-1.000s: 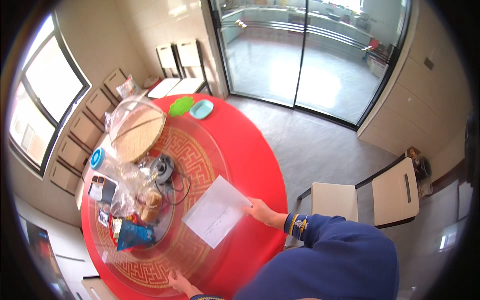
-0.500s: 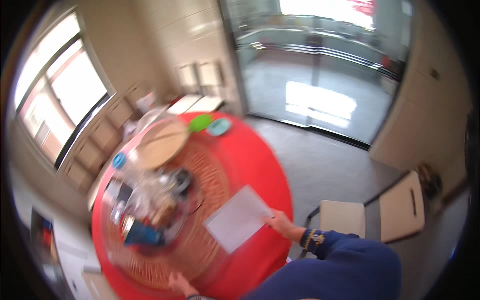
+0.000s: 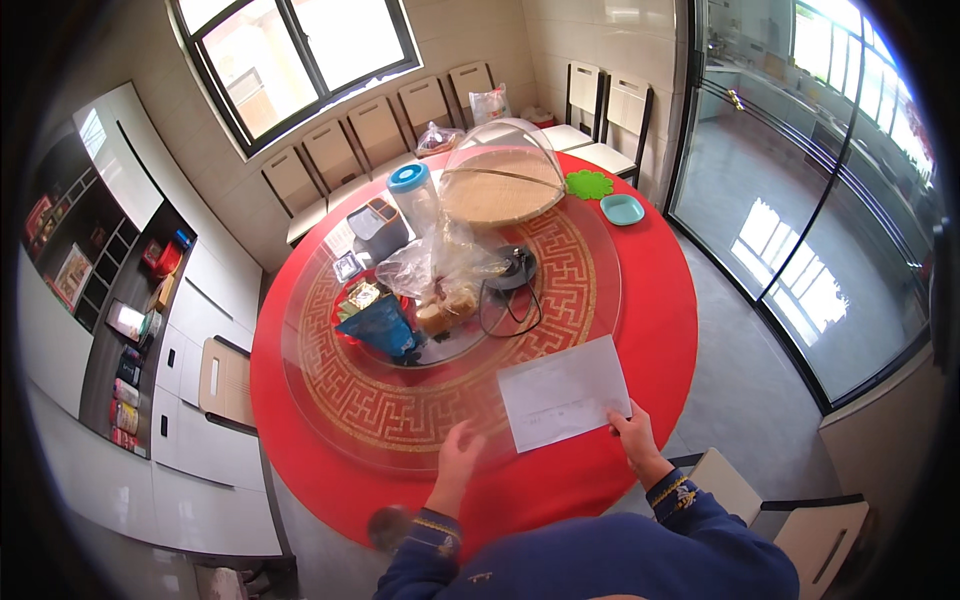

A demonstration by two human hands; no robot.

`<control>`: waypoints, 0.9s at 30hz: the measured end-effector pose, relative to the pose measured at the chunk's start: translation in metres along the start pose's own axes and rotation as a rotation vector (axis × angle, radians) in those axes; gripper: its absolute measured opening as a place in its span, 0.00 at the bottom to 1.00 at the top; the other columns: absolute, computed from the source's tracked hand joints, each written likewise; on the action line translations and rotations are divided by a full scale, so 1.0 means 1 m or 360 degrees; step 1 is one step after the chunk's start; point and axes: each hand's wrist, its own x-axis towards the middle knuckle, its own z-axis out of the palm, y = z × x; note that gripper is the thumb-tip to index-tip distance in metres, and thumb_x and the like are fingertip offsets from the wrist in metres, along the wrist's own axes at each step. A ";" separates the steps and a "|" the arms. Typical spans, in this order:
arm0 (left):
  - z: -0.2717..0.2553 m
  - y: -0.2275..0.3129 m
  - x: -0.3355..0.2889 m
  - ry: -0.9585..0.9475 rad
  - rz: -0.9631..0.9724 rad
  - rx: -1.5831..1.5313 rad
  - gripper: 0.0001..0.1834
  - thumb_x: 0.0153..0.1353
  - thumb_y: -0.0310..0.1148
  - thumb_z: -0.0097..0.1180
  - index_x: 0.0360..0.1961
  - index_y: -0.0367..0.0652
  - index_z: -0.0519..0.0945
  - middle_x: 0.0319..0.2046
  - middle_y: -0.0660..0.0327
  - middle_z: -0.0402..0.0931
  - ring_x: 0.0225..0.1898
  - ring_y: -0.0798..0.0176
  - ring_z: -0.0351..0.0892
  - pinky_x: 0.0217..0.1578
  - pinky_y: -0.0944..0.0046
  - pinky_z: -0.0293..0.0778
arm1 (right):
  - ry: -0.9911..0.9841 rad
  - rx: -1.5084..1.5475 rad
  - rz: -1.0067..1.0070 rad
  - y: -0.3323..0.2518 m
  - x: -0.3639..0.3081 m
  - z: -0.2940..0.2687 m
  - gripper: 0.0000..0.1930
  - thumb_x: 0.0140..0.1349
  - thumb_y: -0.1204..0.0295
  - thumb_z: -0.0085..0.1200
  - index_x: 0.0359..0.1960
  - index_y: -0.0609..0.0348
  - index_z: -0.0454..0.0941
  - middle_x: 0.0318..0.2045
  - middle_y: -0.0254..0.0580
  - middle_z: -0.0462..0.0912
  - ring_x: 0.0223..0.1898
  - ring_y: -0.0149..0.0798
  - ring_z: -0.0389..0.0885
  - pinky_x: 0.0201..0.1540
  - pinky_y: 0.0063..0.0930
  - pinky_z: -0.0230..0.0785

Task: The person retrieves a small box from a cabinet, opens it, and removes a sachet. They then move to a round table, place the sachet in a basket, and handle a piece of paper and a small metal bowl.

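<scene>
A sheet of white paper (image 3: 565,392) with faint lines of writing is pinched at its lower right corner by my right hand (image 3: 637,440). It is held over the near right part of the round red table (image 3: 330,490). To the left of the sheet, my left hand (image 3: 460,462) hovers near the rim of the glass turntable (image 3: 430,455), fingers slightly blurred and apart, holding nothing. Beyond both hands, the turntable carries a blue bag (image 3: 385,325), clear plastic bags (image 3: 440,265) and a dark round base with a cord (image 3: 516,268).
A mesh food cover (image 3: 505,165) over a woven tray, a blue-lidded container (image 3: 410,190), a green mat (image 3: 589,184) and a teal dish (image 3: 622,209) sit at the far side. Chairs (image 3: 370,135) line the wall. A chair (image 3: 800,540) stands at right, a cabinet (image 3: 210,490) at left.
The view has swung to the right, showing more of the cabinet at left. My left hand has come up toward the paper, which stays in my right hand.
</scene>
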 end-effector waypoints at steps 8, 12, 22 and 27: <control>0.025 0.044 -0.005 -0.0091 -0.0077 -0.0578 0.20 0.72 0.36 0.50 0.58 0.35 0.72 0.50 0.63 0.78 0.50 0.71 0.73 0.55 0.69 0.66 | -0.0062 -0.0073 -0.0070 -0.014 0.005 0.012 0.07 0.63 0.76 0.53 0.41 0.64 0.78 0.25 0.30 0.76 0.25 0.23 0.70 0.30 0.19 0.63; 0.026 0.061 -0.004 -0.0148 -0.0069 -0.0812 0.21 0.70 0.33 0.52 0.60 0.32 0.71 0.54 0.61 0.75 0.56 0.69 0.71 0.57 0.68 0.66 | -0.0092 -0.0097 -0.0123 -0.020 0.006 0.022 0.06 0.63 0.76 0.54 0.40 0.64 0.79 0.24 0.29 0.75 0.25 0.22 0.69 0.29 0.19 0.62; 0.037 0.075 -0.012 -0.0072 -0.0187 -0.0780 0.14 0.66 0.27 0.56 0.52 0.33 0.78 0.43 0.64 0.79 0.44 0.73 0.75 0.48 0.71 0.70 | -0.0218 -0.0043 0.0034 -0.020 0.002 0.025 0.13 0.66 0.72 0.56 0.50 0.64 0.78 0.31 0.29 0.78 0.29 0.22 0.69 0.35 0.17 0.65; 0.036 0.065 -0.011 0.0017 -0.0212 -0.0786 0.13 0.66 0.26 0.56 0.49 0.32 0.79 0.42 0.63 0.80 0.43 0.72 0.76 0.48 0.72 0.70 | -0.0244 -0.0026 0.0126 -0.017 0.003 0.029 0.13 0.67 0.71 0.55 0.50 0.63 0.78 0.31 0.28 0.77 0.30 0.22 0.69 0.36 0.17 0.65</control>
